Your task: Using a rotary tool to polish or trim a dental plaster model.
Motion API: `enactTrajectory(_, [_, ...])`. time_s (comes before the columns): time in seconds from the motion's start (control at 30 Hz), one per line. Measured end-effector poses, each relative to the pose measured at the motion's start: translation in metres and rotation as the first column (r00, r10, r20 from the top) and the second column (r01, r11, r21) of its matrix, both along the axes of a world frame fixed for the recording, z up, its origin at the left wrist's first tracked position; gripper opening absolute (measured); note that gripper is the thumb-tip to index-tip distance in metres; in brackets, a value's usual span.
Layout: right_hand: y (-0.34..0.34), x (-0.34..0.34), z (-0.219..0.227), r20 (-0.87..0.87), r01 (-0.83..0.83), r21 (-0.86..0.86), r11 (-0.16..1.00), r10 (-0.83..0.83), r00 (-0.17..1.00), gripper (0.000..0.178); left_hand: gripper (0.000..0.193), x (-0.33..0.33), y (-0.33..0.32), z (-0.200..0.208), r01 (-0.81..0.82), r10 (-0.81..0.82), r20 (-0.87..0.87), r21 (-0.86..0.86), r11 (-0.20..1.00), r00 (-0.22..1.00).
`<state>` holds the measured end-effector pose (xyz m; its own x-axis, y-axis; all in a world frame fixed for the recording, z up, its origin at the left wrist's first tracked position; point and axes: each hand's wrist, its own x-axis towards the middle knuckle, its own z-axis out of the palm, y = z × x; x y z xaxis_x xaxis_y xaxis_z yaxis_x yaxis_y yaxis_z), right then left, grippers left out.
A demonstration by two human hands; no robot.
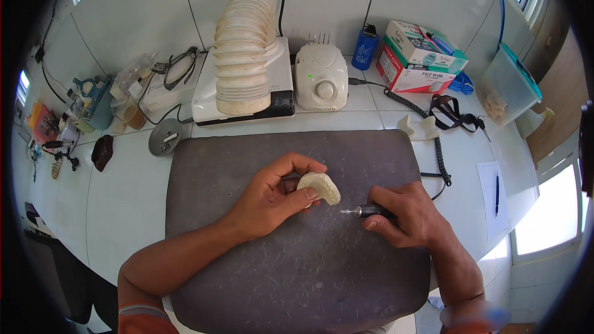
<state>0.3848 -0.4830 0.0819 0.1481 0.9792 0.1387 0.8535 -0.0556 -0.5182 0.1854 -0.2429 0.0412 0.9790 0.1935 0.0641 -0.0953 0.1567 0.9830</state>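
- L hand (272,195): fingers curled round a cream, arch-shaped plaster cast (320,187); thumb on top, fingertips underneath, pinching it just above the dark grey mat (297,260).
- Cast sits approx. mid-mat, slightly toward the far edge, its curved rim pointing at the R hand.
- R hand (405,213): closed tight round a dark rotary handpiece (371,211); thin metal bur tip sticks out leftward, near the cast but apart from it.
- Whether the bur tip rests on the mat or hovers just over it – can't tell, too small.
- Black coiled cable (440,158) runs from behind the R hand up toward the back of the worktop (124,185).
- Mat covers the middle of the white tiled worktop; both forearms come in from the lower edge.
- Behind mat, centre: white control box (320,77) w/ round knob and a green light.
- Left of it: tall curved stack of cream casts (244,49) on a white flat unit.
- Back right: red, green & white cardboard boxes (417,55); blue cylinder (365,48) beside them.
- Far right: clear container w/ teal lid (510,83); paper sheet w/ pen (497,195) near the edge.
- Left side: round grey dish (164,139), glasses (181,67), misc. small tools.
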Motion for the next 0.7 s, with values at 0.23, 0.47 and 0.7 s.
enactTrajectory(0.23, [0.001, -0.004, 0.003, 0.034, -0.008, -0.002, 1.0, 0.008, 0.999, 0.052, 0.038, 0.0, -0.002, -0.004, -0.042, 0.042, -0.031, 0.011, 0.999, 0.999])
enactTrajectory(0.47, [0.003, -0.015, 0.003, 0.13, -0.002, -0.014, 1.0, 0.004, 0.992, 0.052, 0.038, 0.0, -0.003, -0.001, -0.033, 0.038, -0.061, 0.077, 0.996, 0.997])
enactTrajectory(0.7, [0.004, -0.027, 0.0, 0.171, 0.006, -0.022, 1.0, -0.002, 0.985, 0.052, 0.035, 0.0, -0.004, 0.001, -0.032, 0.038, -0.034, 0.164, 0.986, 0.999])
